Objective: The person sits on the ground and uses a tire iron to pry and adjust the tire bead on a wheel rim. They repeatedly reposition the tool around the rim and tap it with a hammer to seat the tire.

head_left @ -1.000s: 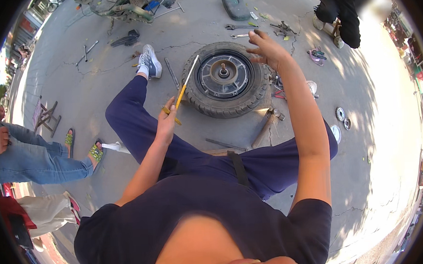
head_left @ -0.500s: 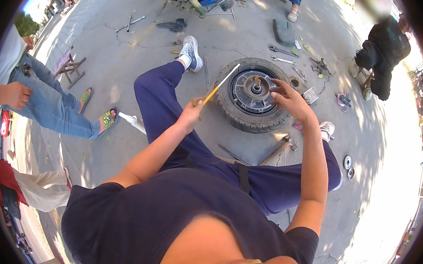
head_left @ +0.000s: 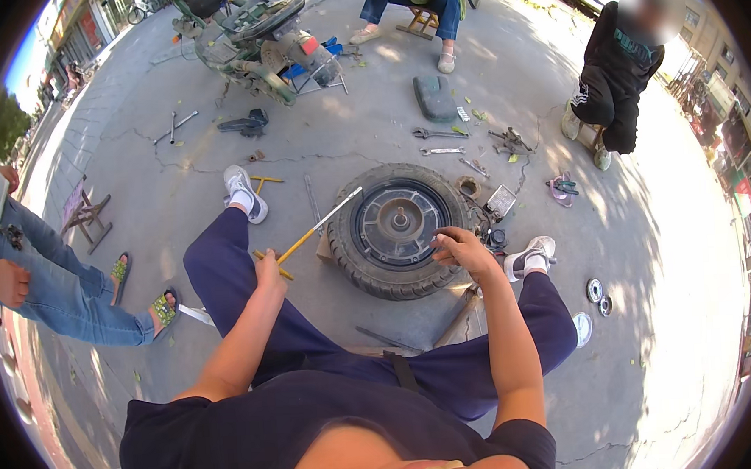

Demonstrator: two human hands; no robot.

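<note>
My left hand (head_left: pixel 269 274) is closed round the yellow handle of a T-handle wrench (head_left: pixel 308 235). The wrench's silver shaft slants up to the right, its tip over the near-left side of the tire. A wheel with a black tire (head_left: pixel 369 279) lies flat on the ground between my legs. At its middle is a round hub (head_left: pixel 400 220) with a short axle standing up. My right hand (head_left: pixel 463 251) hovers over the tire's right edge, fingers loosely bent and apart, with nothing visible in them.
Wrenches (head_left: pixel 442 150), a metal box (head_left: pixel 500 201) and loose parts lie beyond the wheel. Near my right knee rest two metal rings (head_left: pixel 595 291). A dismantled scooter (head_left: pixel 255 50) stands ahead. People sit ahead and right; another person (head_left: pixel 55 281) stands at left.
The view has tilted up, showing more of the scooter and the people ahead. My right hand has drawn back from the hub to the tire's edge. The wrench stays in my left hand.
</note>
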